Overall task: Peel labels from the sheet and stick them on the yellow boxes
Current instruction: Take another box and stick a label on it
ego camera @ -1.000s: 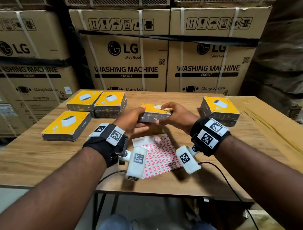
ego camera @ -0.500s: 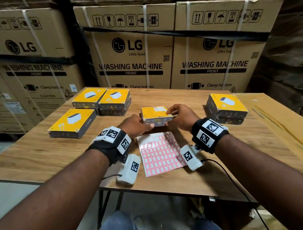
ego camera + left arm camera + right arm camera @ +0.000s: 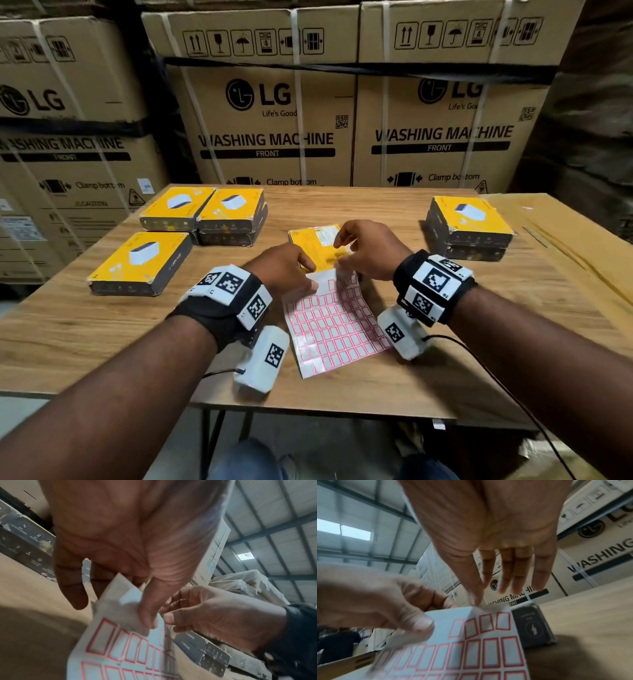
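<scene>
A sheet of red-bordered labels (image 3: 332, 322) lies on the wooden table (image 3: 85, 325), its far edge raised. My left hand (image 3: 310, 277) pinches the sheet's far left corner, thumb on top (image 3: 149, 616). My right hand (image 3: 342, 263) pinches the far right part of the sheet (image 3: 488, 649), which is curled up and blurred. Just beyond the sheet a yellow box (image 3: 318, 246) lies flat with its printed back up, and neither hand holds it. In the left wrist view my right hand (image 3: 171, 622) closes on the sheet's edge (image 3: 120, 649).
Several more yellow boxes stand on the table: stacked ones at the far left (image 3: 205, 212), one alone on the left (image 3: 140, 263), a stack of two on the right (image 3: 469, 226). Large LG cartons (image 3: 274, 120) wall off the back. Flat cardboard (image 3: 565, 246) covers the table's right side.
Both hands held the middle yellow box above the sheet; it now lies on the table. The hands have come back to the label sheet and lifted its far edge.
</scene>
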